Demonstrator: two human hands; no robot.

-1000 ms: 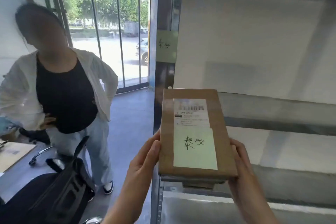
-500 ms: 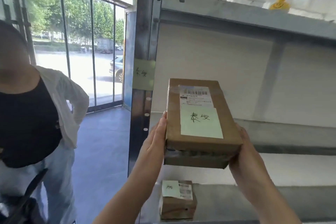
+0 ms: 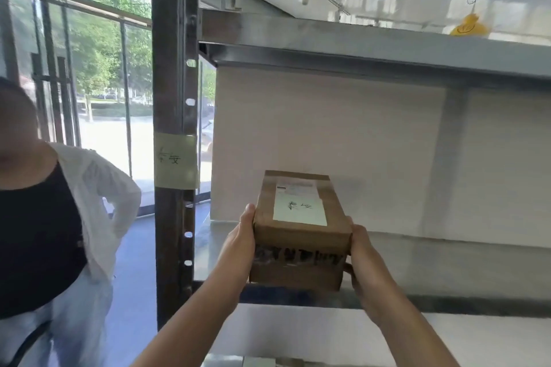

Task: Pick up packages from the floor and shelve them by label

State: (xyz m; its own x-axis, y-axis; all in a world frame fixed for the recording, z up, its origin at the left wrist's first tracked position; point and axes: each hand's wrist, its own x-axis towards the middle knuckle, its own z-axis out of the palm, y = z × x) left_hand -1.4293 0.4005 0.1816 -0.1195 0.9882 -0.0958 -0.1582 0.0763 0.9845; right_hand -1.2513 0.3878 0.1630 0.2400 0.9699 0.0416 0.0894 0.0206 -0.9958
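A brown cardboard package with a shipping label and a pale green handwritten note on top is held level over the front edge of a metal shelf. My left hand grips its left side and my right hand grips its right side. On the dark shelf post to the left, a pale green label carries matching handwritten characters. Whether the box rests on the shelf surface is unclear.
Another person in a white jacket and black top stands close at the left, beside glass doors. An upper shelf spans overhead, with a yellow object hanging beyond it. A white wall backs the shelf bay.
The package has risen and moved forward from the lower shelf level up to this shelf. The view has tilted upward; the small box on the lower shelf is out of sight.
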